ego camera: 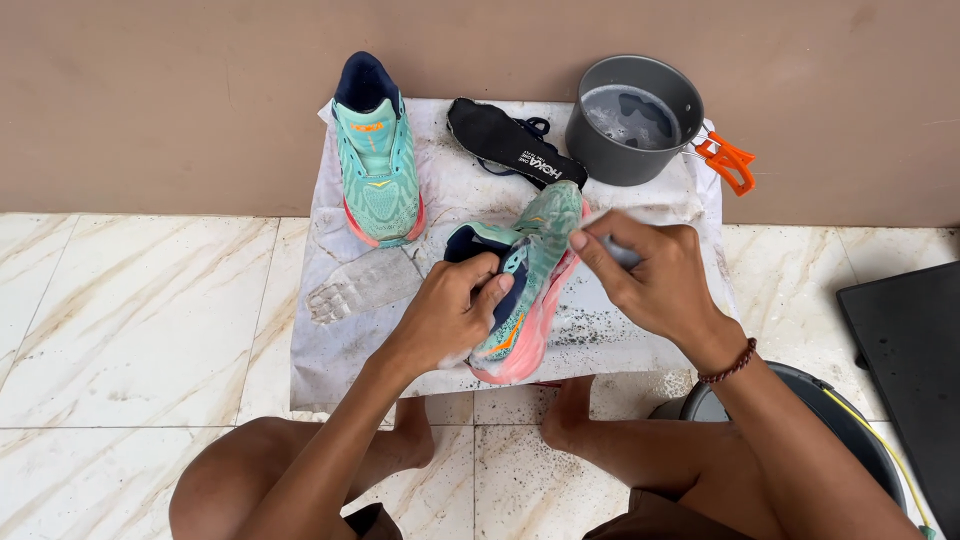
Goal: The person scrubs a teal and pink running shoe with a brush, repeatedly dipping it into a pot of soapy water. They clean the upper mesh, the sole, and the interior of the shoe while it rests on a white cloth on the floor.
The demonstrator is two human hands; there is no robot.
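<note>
A teal running shoe point(535, 260) with a pink sole lies on its side on a dirty white cloth point(620, 335). My left hand point(445, 310) grips it at the heel, thumb inside the dark opening. My right hand point(650, 275) is closed on a small pale brush or cloth, mostly hidden by the fingers, pressed against the shoe's upper near the toe. The second teal shoe point(378, 160) stands upright at the cloth's far left. A black insole point(512, 142) lies at the far middle.
A grey pot point(632, 118) of soapy water with orange handles point(728, 160) sits at the far right of the cloth by the wall. A pale insole point(362, 285) lies left. A dark bucket point(840, 420) and a black object point(910, 350) are at right. My bare knees and feet are below.
</note>
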